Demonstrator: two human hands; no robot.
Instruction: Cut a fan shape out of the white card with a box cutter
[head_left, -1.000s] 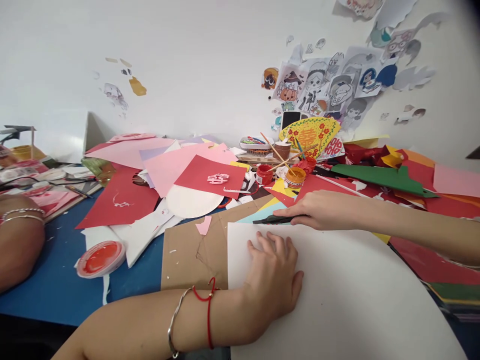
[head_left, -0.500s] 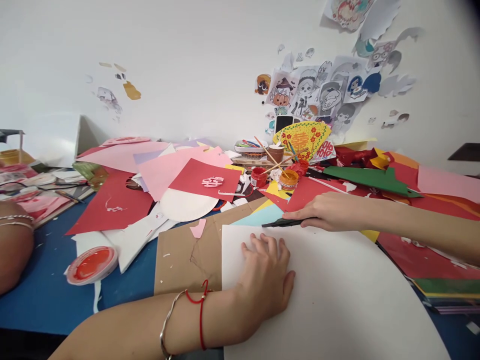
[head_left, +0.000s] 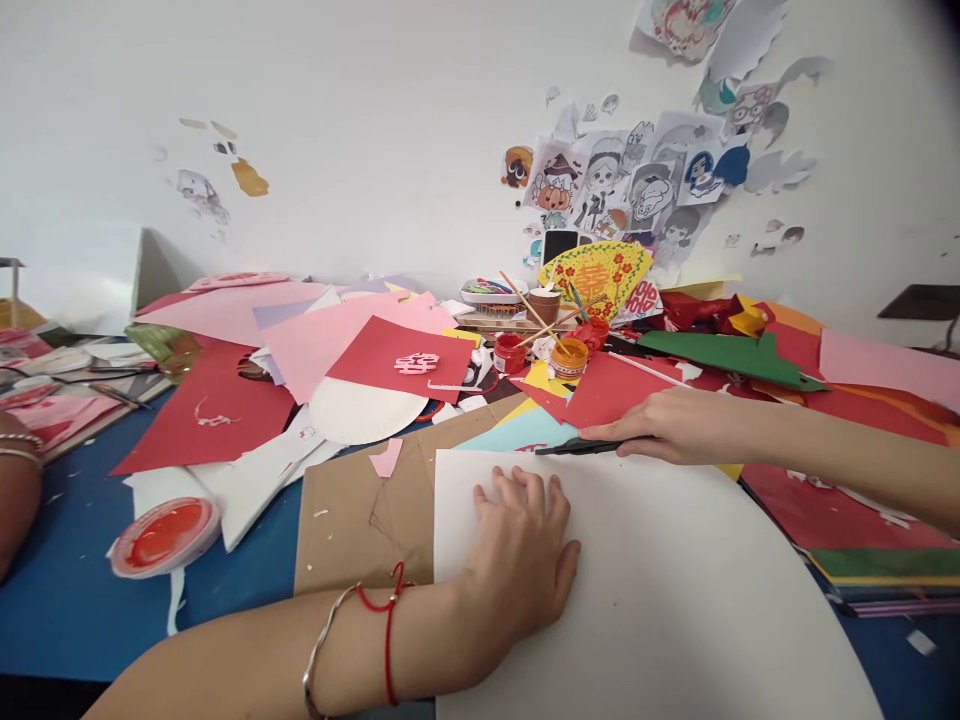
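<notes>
A large white sheet (head_left: 660, 580) with a curved right side lies in front of me. My left hand (head_left: 521, 550) rests on it near the upper left corner, fingers spread. In my right hand (head_left: 664, 428) is a slim black utility knife (head_left: 577, 446), its pointed end toward the left along the sheet's far edge. The index finger stretches along the knife's top. Beneath the white sheet, brown cardboard (head_left: 360, 540) shows on the left, and light blue paper (head_left: 502, 432) lies just beyond the far edge.
Red paper (head_left: 375, 350), a paint lid (head_left: 166, 536) and white cutouts (head_left: 255, 480) cover the left of the blue table. Behind stand paint jars (head_left: 568, 357), brushes and a yellow fan-shaped card (head_left: 592, 275). Another person's arm (head_left: 16, 490) is at the left edge.
My right hand and the knife have moved a little to the right along the sheet's far edge. The left hand stays on the sheet. The whole view has shifted slightly.
</notes>
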